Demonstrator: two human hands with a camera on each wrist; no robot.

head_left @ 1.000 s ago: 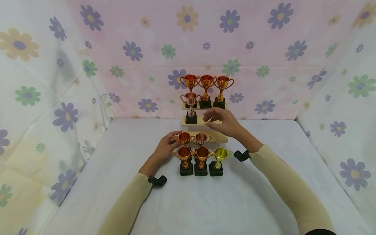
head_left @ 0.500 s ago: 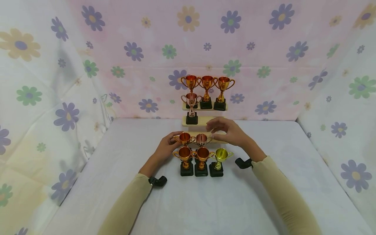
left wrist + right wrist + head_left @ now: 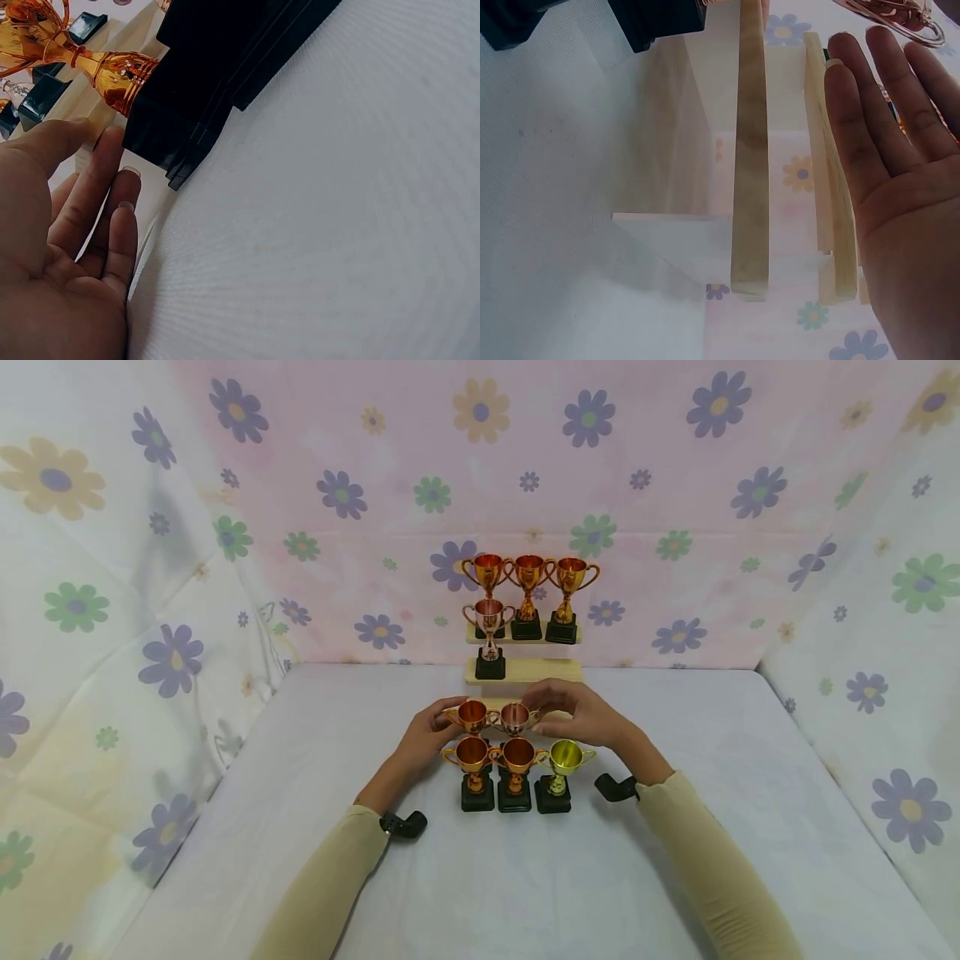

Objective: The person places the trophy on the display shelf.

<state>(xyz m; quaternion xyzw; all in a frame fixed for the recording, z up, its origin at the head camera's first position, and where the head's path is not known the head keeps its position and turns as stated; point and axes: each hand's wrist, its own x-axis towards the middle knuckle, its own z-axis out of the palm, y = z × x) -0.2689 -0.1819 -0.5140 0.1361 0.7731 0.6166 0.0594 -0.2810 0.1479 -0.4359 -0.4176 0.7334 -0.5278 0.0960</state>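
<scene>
In the head view my left hand (image 3: 426,739) is at the left end of a wooden tiered stand (image 3: 536,671). In the left wrist view its thumb and index finger pinch the end of a plank, close to a gold trophy (image 3: 120,79) with a black base. My right hand (image 3: 573,714), fingers extended and slightly bent, is right beside a rose-gold trophy (image 3: 514,718) in the rear table row. The right wrist view shows the cup's rim (image 3: 896,19) just past those fingertips. A copper-gold trophy (image 3: 473,717) stands left of it.
Two copper-gold trophies (image 3: 473,756) and a yellow-gold trophy (image 3: 566,757) form the front row. The stand's top tier holds three gold trophies (image 3: 528,572); its middle tier holds a rose-gold one (image 3: 489,618) at the left. Floral cloth (image 3: 345,577) surrounds the white tabletop (image 3: 450,877).
My right hand has come down from the middle tier and then left to the rear rose-gold trophy on the table. My left hand stays at the stand; the trophies have not moved.
</scene>
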